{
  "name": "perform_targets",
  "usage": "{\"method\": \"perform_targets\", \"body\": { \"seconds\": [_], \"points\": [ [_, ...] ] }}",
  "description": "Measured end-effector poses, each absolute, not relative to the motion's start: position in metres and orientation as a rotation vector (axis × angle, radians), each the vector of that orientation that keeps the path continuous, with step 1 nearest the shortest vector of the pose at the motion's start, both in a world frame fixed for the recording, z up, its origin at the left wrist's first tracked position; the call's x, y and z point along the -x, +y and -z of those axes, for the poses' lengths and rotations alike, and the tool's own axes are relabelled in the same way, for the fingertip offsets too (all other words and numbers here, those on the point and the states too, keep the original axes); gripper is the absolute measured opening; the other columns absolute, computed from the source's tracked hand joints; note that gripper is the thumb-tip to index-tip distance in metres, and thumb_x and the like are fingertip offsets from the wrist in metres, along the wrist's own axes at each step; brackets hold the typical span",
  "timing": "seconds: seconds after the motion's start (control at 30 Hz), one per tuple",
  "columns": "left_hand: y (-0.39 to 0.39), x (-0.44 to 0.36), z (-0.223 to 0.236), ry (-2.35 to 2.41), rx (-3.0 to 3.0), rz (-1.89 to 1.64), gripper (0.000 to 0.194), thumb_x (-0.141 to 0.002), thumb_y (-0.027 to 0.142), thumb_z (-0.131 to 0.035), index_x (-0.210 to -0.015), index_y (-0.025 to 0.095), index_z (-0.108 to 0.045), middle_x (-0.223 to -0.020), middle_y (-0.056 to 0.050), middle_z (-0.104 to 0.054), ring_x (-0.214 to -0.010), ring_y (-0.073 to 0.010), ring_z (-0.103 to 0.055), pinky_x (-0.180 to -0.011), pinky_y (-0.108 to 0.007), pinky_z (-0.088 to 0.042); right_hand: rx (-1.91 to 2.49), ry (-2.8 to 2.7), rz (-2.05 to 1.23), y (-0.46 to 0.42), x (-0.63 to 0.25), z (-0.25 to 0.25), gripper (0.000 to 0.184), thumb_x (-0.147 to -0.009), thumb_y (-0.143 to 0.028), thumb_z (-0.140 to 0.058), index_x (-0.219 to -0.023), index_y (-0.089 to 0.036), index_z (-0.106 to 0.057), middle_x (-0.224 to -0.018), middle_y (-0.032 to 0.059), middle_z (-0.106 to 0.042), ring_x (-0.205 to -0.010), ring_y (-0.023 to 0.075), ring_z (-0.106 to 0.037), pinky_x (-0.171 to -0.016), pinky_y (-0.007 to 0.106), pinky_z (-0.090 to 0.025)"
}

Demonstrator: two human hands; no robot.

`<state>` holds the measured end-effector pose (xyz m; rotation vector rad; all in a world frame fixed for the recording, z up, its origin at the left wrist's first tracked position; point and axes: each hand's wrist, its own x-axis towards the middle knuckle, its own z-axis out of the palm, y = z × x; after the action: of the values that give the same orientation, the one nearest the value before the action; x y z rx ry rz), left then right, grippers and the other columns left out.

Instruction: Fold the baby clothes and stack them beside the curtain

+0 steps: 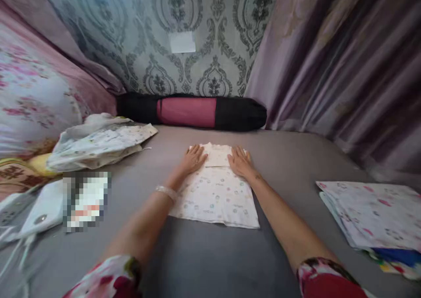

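A small white garment (215, 197) with a faint printed pattern lies flat in front of me, its far end folded over toward me. My left hand (194, 158) rests on the left side of the folded part, palm down with fingers stretched out. On the right side of the same fold, my right hand (240, 160) lies flat, fingers extended. Neither hand grips anything. Whether the cloth is a shirt or another piece of clothing cannot be told from its shape here.
Folded printed cloths (378, 214) are stacked at the right. A crumpled heap of patterned fabric (101, 142) lies at the left, near a white device with cords (42, 214) and a pixelated item (87, 201). A black and pink bolster (187, 111) lies along the patterned wall.
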<state>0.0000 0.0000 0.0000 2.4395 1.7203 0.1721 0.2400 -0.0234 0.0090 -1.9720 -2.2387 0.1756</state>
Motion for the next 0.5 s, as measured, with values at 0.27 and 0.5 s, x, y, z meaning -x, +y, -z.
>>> {"method": "perform_targets", "body": {
  "seconds": [0.27, 0.5],
  "points": [
    [-0.001, -0.004, -0.005, 1.749, -2.443, -0.126, 0.062, -0.098, 0.052, -0.017, -0.146, 0.017, -0.035, -0.155, -0.011, -0.031, -0.144, -0.0244, -0.024, -0.117, -0.045, -0.019, 2.015, -2.281, -0.207, -0.018, -0.243, -0.004, 0.059, -0.099, -0.04, -0.022, -0.149, -0.009, -0.031, -0.156, 0.0139, -0.026, -0.144, 0.0253, -0.019, -0.117, 0.046, -0.014],
    [-0.038, -0.029, -0.031, 2.023, -2.443, -0.104, 0.059, -0.098, 0.041, -0.029, -0.145, 0.005, -0.035, -0.154, -0.02, -0.03, -0.145, -0.0299, -0.022, -0.117, -0.047, -0.018, 2.069, -2.329, -0.228, -0.019, -0.235, -0.02, 0.059, -0.099, -0.039, -0.023, -0.15, -0.011, -0.028, -0.158, 0.0156, -0.02, -0.145, 0.0267, -0.015, -0.116, 0.05, -0.009]
  ]
}}
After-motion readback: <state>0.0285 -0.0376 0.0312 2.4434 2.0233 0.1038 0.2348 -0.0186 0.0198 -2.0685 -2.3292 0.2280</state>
